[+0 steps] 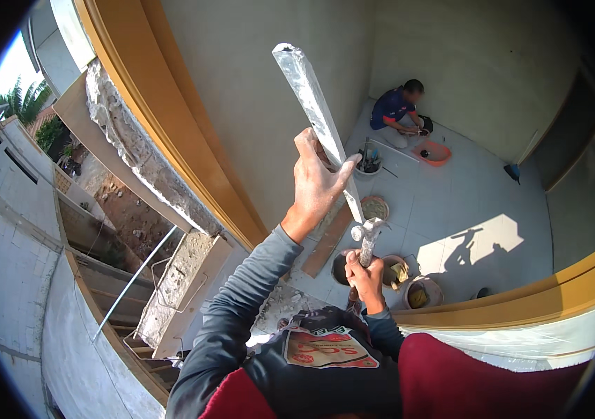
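Note:
My left hand (317, 183) is raised in front of me, its fingers wrapped round a long, mortar-smeared metal straightedge bar (304, 87). The bar slants from the upper left down toward my other hand. Lower and to the right, my right hand (365, 277) grips a claw hammer (369, 236) just under its head. The hammer head is up against or very near the bar's lower end; whether they touch I cannot tell. Most of the hammer's handle is hidden by my hand.
A yellow-orange frame (165, 91) borders the opening at left, beside a rough mortar edge (126, 140). Several buckets (423, 292) and a wooden plank (330, 241) lie below. Across the tiled floor, a person (393, 110) crouches by an orange basin (432, 153). Outside is a drop.

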The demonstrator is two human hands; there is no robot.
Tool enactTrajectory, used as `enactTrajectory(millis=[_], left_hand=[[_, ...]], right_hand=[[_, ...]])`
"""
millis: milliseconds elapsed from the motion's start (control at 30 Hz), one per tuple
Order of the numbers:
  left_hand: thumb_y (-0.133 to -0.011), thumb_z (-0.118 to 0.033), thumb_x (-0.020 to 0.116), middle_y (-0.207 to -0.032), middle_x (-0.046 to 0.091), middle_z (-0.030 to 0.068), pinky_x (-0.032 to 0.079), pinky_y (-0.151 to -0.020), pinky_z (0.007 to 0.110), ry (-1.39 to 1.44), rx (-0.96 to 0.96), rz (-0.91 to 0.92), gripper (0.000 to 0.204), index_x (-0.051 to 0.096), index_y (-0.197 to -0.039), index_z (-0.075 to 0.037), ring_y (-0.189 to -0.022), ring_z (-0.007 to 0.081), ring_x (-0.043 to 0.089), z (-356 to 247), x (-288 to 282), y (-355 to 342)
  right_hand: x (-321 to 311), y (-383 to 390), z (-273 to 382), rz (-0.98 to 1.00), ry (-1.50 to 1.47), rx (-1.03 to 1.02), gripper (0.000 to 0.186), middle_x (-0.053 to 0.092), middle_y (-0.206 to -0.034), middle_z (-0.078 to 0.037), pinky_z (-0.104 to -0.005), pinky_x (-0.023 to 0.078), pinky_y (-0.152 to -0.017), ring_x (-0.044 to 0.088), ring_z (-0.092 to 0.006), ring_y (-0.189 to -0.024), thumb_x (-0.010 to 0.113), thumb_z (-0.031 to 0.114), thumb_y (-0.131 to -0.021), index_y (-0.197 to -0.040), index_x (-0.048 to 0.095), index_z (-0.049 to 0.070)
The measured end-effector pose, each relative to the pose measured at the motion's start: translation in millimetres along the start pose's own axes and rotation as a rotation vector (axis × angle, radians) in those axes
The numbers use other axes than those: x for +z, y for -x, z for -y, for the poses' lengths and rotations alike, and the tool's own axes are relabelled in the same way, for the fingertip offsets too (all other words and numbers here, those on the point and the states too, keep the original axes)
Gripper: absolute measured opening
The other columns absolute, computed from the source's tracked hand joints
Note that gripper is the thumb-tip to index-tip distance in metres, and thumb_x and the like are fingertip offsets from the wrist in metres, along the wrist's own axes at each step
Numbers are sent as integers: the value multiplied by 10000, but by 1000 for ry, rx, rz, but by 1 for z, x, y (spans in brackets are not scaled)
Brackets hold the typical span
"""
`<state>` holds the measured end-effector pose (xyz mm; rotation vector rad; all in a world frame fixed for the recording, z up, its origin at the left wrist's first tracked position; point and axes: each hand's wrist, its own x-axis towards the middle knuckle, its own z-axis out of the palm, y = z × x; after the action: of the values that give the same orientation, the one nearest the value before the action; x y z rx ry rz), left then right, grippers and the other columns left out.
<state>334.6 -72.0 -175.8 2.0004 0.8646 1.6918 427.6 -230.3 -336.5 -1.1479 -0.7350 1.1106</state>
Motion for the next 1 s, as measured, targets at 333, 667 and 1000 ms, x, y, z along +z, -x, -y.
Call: enactTrajectory(millis=[333,667,1000], left_hand=[[-823,-85,808,-855,580,76,554,-685,273,726,-425,-126,561,302,-1066,-75,-774,133,634,-5,-10,44],[-893,-102,729,-1068,618,86,503,-1033,443,1288,-602,-221,316,430,-993,-85,-1092,211,624,-11,-50,80],[-938,-312,678,-1166,560,125,556,-999,346,1464,-723,-347,384,502,-1097,-10,-1191,254,572,4,-106,97]], right_hand=[[-5,-63,52,-409,-361,-315,661,672,-975,-191,-224,371,-383,428,-61,-441,628,528,-938,-1323,520,1],[35,-68,149,-331,-372,-671,510,627,-878,-75,-219,308,-422,380,-57,-462,741,319,-897,-1226,604,-47],[137,-64,190,65,-158,-886,284,656,-798,-121,-217,357,-403,447,-69,-471,819,160,-826,-907,635,-42]])
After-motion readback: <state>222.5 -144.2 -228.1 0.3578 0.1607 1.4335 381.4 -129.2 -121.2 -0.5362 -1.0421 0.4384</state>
